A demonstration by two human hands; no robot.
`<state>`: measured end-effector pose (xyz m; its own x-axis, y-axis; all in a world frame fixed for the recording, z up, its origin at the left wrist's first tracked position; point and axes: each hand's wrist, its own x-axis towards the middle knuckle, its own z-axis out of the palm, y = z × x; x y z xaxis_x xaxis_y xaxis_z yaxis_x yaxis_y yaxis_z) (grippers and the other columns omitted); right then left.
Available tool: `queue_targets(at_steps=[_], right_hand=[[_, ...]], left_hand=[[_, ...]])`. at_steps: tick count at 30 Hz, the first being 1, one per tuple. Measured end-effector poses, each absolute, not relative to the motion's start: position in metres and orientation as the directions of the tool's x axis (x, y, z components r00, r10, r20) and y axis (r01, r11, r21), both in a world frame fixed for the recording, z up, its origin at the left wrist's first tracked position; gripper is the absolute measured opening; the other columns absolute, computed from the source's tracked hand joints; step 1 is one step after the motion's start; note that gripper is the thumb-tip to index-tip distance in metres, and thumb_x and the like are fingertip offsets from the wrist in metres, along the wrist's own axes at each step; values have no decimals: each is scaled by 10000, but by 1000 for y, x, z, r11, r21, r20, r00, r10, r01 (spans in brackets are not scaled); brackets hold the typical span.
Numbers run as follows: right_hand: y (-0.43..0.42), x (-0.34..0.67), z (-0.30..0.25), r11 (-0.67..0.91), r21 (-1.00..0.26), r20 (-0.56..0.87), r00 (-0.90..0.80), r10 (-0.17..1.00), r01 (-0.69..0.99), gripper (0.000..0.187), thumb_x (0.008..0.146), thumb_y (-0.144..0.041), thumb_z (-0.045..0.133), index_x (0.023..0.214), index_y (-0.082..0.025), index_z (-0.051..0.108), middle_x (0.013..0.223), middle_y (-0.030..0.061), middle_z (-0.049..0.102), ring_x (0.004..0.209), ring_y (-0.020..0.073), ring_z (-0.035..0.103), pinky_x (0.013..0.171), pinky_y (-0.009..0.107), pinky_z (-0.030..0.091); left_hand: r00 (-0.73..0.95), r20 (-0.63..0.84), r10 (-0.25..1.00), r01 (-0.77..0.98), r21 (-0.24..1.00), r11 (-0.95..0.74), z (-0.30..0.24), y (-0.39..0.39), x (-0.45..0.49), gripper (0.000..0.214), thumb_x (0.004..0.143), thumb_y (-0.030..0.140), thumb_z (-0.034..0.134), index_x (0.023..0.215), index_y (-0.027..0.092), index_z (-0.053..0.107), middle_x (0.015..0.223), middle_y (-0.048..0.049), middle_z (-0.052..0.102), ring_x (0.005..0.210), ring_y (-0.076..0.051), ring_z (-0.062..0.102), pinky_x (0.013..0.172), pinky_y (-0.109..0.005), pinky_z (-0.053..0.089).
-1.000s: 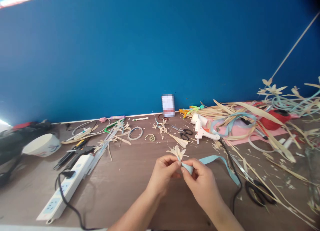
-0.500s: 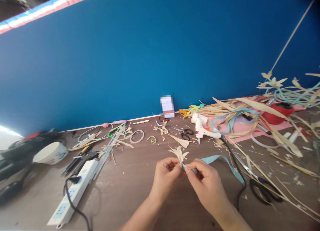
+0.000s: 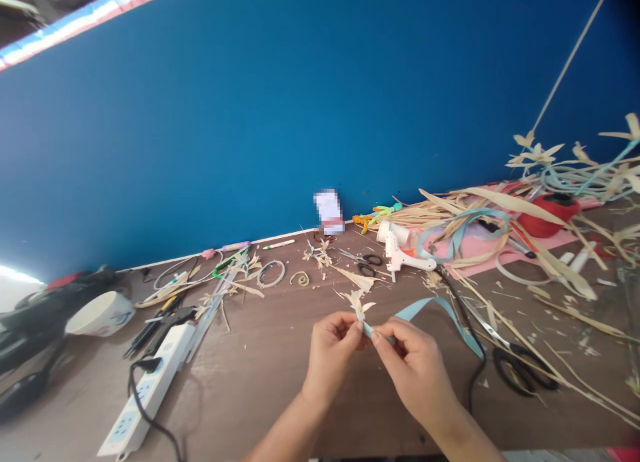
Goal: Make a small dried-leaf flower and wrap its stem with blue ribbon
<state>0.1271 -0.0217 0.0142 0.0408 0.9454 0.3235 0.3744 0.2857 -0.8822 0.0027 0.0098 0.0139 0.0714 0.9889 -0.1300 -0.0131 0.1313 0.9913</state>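
Observation:
My left hand (image 3: 333,352) pinches the base of a small straw flower (image 3: 357,305) with pale pointed petals, held just above the brown table (image 3: 240,382). My right hand (image 3: 413,362) pinches a light blue ribbon (image 3: 440,312) right against the flower's stem. The ribbon trails off to the right over the table and ends near a black cord. Both hands are closed, fingertips almost touching each other.
A white glue gun (image 3: 400,254) and small scissors (image 3: 367,263) lie beyond the hands. Large black-handled scissors (image 3: 520,372) lie at right. Straw strips and a red spool (image 3: 547,215) pile at back right. A power strip (image 3: 147,392), pliers and a white bowl (image 3: 100,313) sit left.
The ribbon's wide folded end has been drawn tight against the flower stem. The view has tilted and shifted slightly; the hands stay at the same spot.

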Motion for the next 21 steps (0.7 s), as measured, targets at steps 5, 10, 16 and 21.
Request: queue_targets(at_steps=[5,10,16,21], right_hand=[[-18,131,13,224,-905,260,53,964,362,213,813,-237,466,672,-168,610,576,-8,547,507,104,458,468,205,353],[-9,135,16,157,-920,189,57,980,358,198,782,-248,490,651,-165,614,536,-18,560,467,100,447,434,199,339],[-4,135,11,121,-917,147,41,988,380,197,782,-254,483,656,-172,610,527,-26,559,470,104,455,449,199,346],[-7,134,10,119,-912,148,43,988,392,210,788,-256,473,648,-171,604,537,-19,573,471,108,462,445,201,339]], left_hand=[[130,-243,961,-32,968,249,18,13,1,191,643,305,649,646,117,616,552,-18,615,512,-103,553,512,-193,418],[184,-334,924,-63,935,350,20,21,-2,211,621,310,667,668,112,613,545,-38,636,513,-109,586,499,-180,404],[176,-371,912,-73,919,388,14,24,-1,211,602,303,670,658,111,601,554,-39,639,524,-118,600,486,-182,405],[143,-279,950,-18,958,285,7,24,1,105,641,214,612,637,112,591,528,-10,610,492,-94,565,510,-189,421]])
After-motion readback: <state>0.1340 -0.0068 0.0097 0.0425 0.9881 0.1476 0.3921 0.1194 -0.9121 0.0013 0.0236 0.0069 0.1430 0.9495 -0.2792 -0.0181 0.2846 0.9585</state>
